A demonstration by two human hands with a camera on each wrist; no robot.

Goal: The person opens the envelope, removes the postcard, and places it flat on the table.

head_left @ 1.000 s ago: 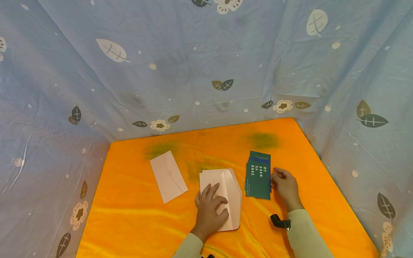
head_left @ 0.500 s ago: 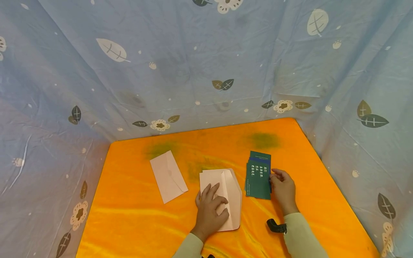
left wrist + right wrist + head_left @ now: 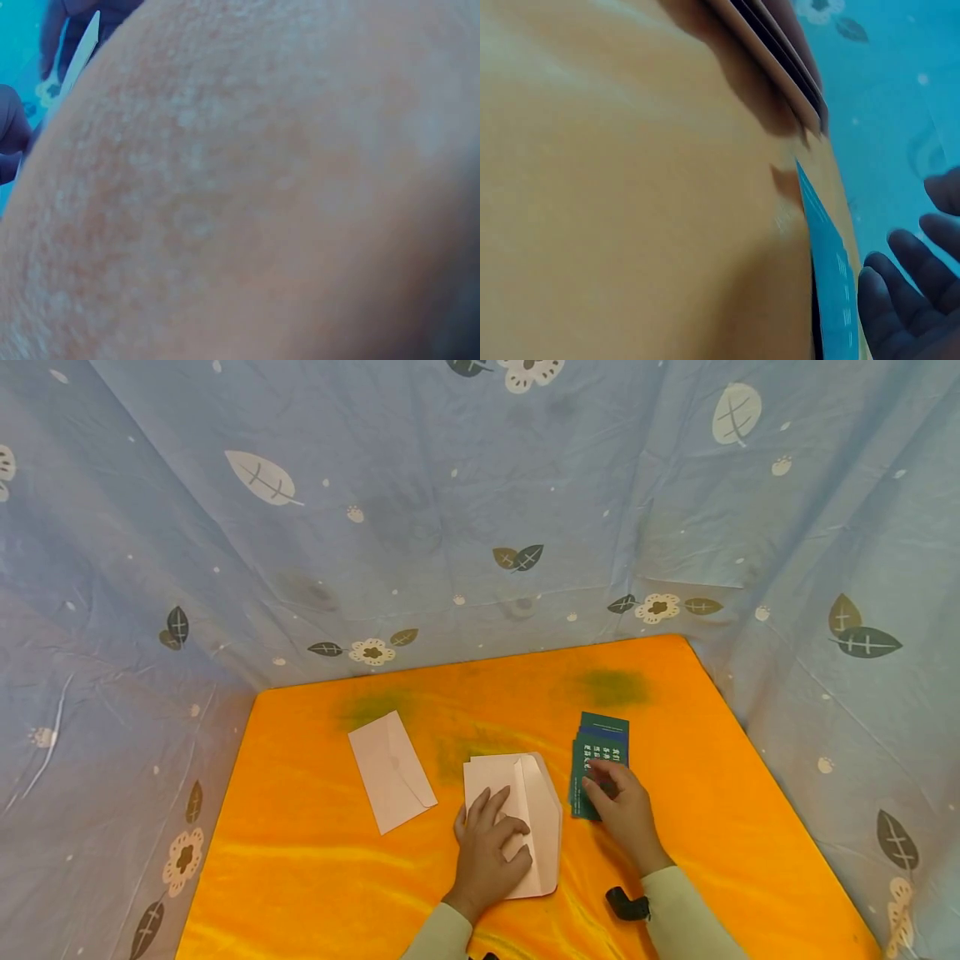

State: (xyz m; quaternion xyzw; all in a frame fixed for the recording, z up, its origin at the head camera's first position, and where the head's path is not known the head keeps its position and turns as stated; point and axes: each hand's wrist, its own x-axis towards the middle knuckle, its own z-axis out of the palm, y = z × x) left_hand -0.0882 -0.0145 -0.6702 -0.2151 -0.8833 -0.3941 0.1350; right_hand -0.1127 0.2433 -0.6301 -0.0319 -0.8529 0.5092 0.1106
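In the head view, my left hand [image 3: 489, 858] rests on a pink envelope [image 3: 546, 835] whose flap is unfolded to the right; another paper edge shows beneath it. The fingers are spread across its face. My right hand [image 3: 628, 814] is over the right part of a fanned pile of dark green cards [image 3: 582, 795] with white lettering, and hides some of it. The right wrist view shows relaxed, slightly bent fingers [image 3: 919, 262] beside the top card [image 3: 829, 262], with nothing between them. Blurred skin fills most of the left wrist view.
A second pink envelope [image 3: 390, 772], flap side up, lies apart on the left of the orange cloth [image 3: 315, 893]. Patterned blue curtains [image 3: 420, 527] rise behind the table and on both sides. A black band [image 3: 627, 906] hangs at the right wrist.
My right hand has moved left from the right edge of the green cards to over their face. The left hand and both envelopes have stayed in place.
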